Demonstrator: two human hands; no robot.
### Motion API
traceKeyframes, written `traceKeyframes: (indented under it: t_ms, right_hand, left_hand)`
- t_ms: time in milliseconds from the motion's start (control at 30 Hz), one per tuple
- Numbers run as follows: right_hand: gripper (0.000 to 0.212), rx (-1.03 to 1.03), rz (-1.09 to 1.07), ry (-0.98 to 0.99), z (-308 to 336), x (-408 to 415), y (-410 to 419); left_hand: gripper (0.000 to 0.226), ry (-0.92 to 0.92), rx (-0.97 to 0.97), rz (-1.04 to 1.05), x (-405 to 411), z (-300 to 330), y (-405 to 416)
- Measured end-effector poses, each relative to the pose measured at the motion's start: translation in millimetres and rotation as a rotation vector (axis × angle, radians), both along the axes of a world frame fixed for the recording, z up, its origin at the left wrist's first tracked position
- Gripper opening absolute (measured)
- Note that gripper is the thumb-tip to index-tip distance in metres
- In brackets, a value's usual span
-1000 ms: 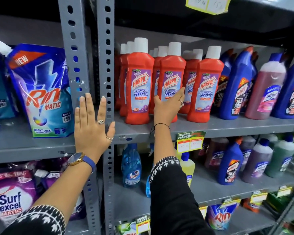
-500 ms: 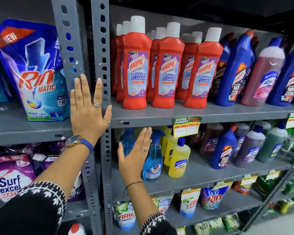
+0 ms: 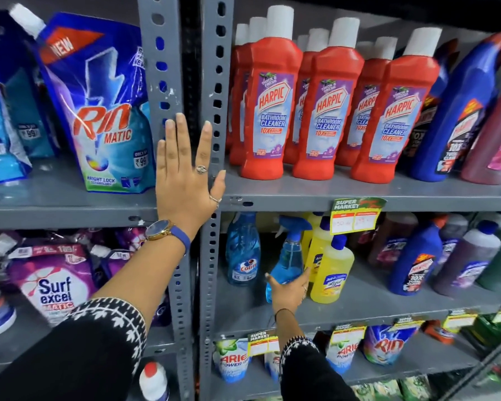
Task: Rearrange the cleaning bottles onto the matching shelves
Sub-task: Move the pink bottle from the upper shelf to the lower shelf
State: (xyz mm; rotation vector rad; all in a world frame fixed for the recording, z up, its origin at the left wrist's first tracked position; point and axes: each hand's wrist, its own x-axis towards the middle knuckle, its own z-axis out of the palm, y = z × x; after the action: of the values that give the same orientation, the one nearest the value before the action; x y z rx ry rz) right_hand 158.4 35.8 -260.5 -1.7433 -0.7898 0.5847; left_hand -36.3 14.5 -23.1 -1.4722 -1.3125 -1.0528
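So the blue spray bottle (image 3: 288, 261) is sitting at the front of the middle shelf (image 3: 359, 302), squeezed between a taller blue bottle (image 3: 243, 250) on its left and a bunch of yellow bottles (image 3: 331, 273) on its right, pretty much touching the front yellow one. The right hand (image 3: 289, 290) is wrapping around the lower body of it, thumb on the left side and fingers curling round the right, so I'd call that grasping the spray bottle. It looks like it's standing on the shelf and not lifted yet, though the hand is covering the base so I can't say for sure.

My guess is this is the pick-up step: that sprayer is getting pulled from the mix to go with its own kind. Next move probably calls for lifting it straight up and out toward the front, since the trigger head is sitting close under the price tag (image 3: 356, 215) hanging off the shelf above, and the yellow bottles are close enough to get knocked over.

The left hand (image 3: 185, 180) is lying flat and open on the grey upright post (image 3: 161, 68), fingers spread, holding nothing, just bracing. Up above, the red bottles (image 3: 327, 111) are lined up neatly in rows, with dark blue bottles (image 3: 457, 117) to their right.
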Motion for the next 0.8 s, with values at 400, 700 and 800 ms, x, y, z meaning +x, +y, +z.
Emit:
traceKeyframes:
  t_ms: [400, 700, 800]
  right_hand:
    - [0.093, 0.065, 0.0, 0.058, -8, -22, -11]
    - [0.088, 0.091, 0.131, 0.098, -6, -72, -10]
    - [0.091, 0.077, 0.149, 0.081, -10, -81, -9]
  left_hand:
    - [0.067, 0.001, -0.005, 0.008, 0, -1, 0]
    - [0.066, 0.002, 0.0, 0.001, -1, -1, 1]
    - [0.066, 0.004, -0.002, 0.003, -1, -2, 2]
